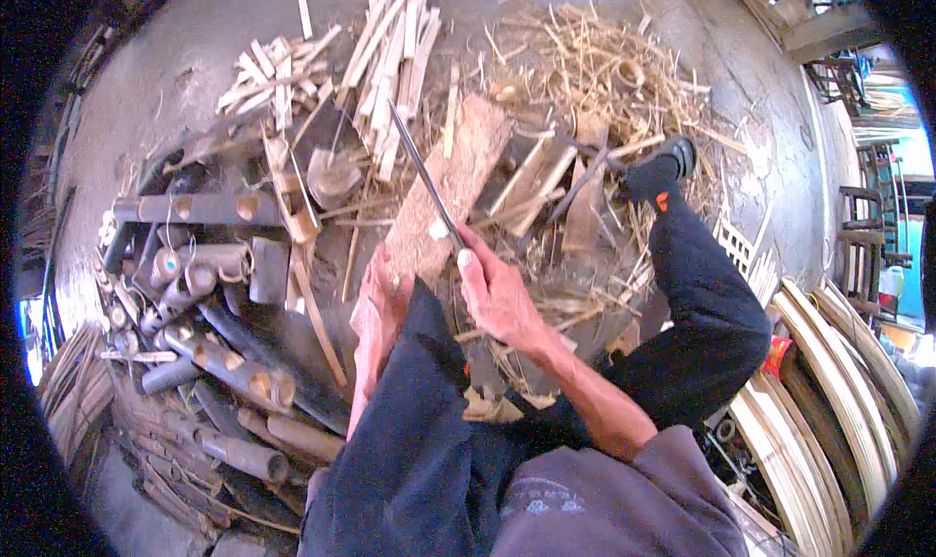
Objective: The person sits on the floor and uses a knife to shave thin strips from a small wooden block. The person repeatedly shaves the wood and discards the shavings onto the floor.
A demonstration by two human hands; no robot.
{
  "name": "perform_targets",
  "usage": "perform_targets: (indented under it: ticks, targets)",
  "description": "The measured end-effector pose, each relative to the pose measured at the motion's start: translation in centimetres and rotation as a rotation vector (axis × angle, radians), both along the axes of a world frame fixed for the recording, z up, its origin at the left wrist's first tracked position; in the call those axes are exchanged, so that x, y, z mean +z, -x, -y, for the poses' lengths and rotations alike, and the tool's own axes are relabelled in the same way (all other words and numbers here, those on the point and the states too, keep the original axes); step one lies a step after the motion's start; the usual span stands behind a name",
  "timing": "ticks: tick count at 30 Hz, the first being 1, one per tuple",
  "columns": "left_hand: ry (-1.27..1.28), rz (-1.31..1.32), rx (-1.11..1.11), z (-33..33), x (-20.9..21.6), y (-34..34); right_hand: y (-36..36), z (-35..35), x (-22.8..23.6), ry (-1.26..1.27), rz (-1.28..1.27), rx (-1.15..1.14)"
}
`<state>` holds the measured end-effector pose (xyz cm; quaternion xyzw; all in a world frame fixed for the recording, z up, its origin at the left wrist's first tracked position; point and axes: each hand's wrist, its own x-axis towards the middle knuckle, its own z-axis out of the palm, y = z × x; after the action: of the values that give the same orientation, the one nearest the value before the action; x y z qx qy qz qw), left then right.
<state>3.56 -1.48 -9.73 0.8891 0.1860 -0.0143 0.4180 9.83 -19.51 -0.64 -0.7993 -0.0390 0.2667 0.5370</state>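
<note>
My right hand [502, 299] is closed around the near end of a long thin dark blade [421, 167], its thumb laid along it. The blade points up and left, over a rough light-brown wooden board [478, 138]. A small pale piece [438, 230] shows beside the blade, close to my fingers. At the board's near end, next to my raised left knee, is my left hand [378, 299], its fingers curled. What the left hand grips is partly hidden and too unclear to name.
Pale split strips [395, 45] lie in a pile ahead. Shavings [604, 70] are heaped at the far right. Cut bamboo tubes [234, 367] are stacked at left. Bundled long strips [829, 382] curve along the right. My shoe [673, 159] rests near the shavings.
</note>
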Motion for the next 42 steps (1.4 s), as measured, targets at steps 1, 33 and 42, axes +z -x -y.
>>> perform_targets:
  ticks: [1, 33, 42]
  targets:
    - [0.003, -0.040, -0.015, 0.1, 0.3, 0.3, 0.2, -0.2, 0.6, -0.019, -0.030, 0.006]
    - [-0.327, 0.510, -0.723, 7.8, 8.9, -15.1, -6.0, 5.4, -8.1, 0.032, 0.309, -0.023]
    - [-0.404, 0.541, -0.686, 6.9, 7.7, -15.2, -5.9, 4.7, -8.7, 0.130, 0.324, 0.024]
